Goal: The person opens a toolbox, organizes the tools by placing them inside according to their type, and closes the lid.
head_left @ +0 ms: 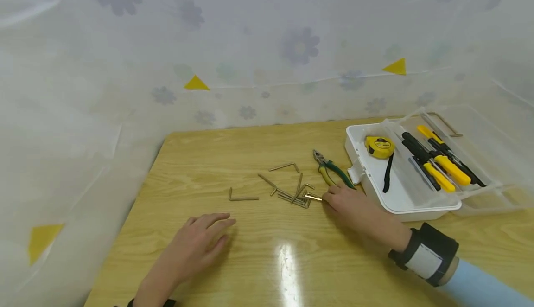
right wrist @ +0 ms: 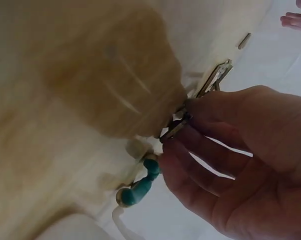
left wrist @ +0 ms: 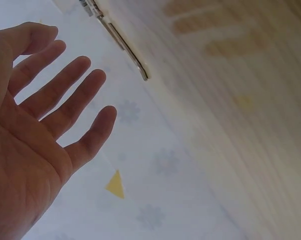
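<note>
Several L-shaped hex keys lie on the wooden table, most of them in a loose pile at the middle. My right hand pinches a hex key between thumb and fingertips at the right side of this pile. In the right wrist view, the fingers cover much of that key. Pliers with green and yellow handles lie just behind the right hand, which hides their handle ends. To the left of the pile, my left hand hovers over the table with fingers spread, holding nothing.
A white toolbox stands at the right, its clear lid swung back. Inside sit a yellow tape measure and several black and yellow tools. A flowered plastic sheet hangs behind the table.
</note>
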Available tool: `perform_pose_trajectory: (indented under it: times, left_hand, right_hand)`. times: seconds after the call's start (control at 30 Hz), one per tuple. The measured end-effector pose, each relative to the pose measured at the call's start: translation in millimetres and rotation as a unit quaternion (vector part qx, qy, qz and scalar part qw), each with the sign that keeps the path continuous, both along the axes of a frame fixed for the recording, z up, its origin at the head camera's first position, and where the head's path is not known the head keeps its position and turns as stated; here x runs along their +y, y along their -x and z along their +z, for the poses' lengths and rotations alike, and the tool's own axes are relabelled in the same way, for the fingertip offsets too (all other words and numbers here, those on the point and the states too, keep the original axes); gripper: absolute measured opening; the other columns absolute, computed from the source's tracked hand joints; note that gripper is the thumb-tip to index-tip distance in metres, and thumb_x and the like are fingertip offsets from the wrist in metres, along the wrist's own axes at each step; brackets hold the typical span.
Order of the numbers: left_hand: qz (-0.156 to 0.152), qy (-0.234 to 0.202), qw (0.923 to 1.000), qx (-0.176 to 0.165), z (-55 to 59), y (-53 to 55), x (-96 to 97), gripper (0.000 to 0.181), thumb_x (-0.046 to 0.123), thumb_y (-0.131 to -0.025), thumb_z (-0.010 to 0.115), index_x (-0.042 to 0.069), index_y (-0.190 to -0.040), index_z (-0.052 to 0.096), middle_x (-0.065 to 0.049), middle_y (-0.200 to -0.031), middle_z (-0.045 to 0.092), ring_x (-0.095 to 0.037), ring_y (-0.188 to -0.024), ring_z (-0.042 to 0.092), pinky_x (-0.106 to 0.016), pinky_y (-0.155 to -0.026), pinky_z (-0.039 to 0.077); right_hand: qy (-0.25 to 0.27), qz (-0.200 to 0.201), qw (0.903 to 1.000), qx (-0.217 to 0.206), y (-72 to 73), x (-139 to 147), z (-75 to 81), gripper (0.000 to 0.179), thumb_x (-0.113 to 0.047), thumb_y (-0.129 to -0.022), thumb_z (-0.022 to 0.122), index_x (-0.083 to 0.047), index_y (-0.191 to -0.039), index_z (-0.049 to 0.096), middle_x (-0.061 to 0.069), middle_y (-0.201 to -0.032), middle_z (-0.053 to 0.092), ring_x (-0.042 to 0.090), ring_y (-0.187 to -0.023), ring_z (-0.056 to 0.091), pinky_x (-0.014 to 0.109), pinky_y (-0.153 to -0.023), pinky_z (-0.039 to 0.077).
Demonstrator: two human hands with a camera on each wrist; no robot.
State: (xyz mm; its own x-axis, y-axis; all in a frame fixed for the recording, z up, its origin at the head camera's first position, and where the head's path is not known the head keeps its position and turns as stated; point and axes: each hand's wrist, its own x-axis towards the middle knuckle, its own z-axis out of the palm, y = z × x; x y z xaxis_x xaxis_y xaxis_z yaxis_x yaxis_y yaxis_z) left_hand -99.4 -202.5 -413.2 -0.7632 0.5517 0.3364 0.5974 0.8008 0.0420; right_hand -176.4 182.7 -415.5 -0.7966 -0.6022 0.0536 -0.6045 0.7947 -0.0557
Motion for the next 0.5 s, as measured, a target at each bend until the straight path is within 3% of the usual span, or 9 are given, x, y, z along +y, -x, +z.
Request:
perform_pose_trajectory:
  times: [0.23,0.43,0.5]
  left_hand:
    - [0.013,-0.005,0.9998,-0.012,0.4,-1.0,-1.9,0.038,0.022,-0.085,0.083,0.022,-0.122,0.073,0.002,-0.124,0.073,-0.016,-0.11,0.07,-0.041,-0.083,0.059]
    - [0.016,-0.014,0.9997,-0.011,2.0,2.4,-2.5,0.039,0.021,-0.085,0.083,0.021,-0.122,0.073,0.002,-0.124,0.073,-0.017,-0.11,0.07,-0.043,-0.085,0.059]
    - [0.016,-0.014,0.9997,-0.01,2.6,3.9,-3.1,0.039,0.021,-0.085,0.083,0.021,-0.122,0.074,0.001,-0.124,0.073,-0.017,-0.109,0.071,-0.043,-0.084,0.059]
  right_hand:
    - [0.059,0.002,0.9982,-0.008,-0.1,1.1,-3.1,0.005,-0.003,-0.089,0.073,-0.006,-0.092,0.071,-0.001,-0.081,0.063,0.014,-0.076,0.061,0.03,-0.062,0.051]
    - [0.129,-0.006,0.9911,-0.032,-0.5,10.9,5.6,0.032,0.002,-0.086,0.069,0.0,-0.118,0.07,-0.008,-0.074,0.057,0.002,-0.065,0.043,0.02,-0.058,0.04]
    - [0.151,0.006,0.9882,-0.023,-2.1,14.7,8.2,0.034,0.004,-0.084,0.069,0.0,-0.118,0.069,-0.009,-0.072,0.053,-0.001,-0.064,0.038,0.018,-0.056,0.037]
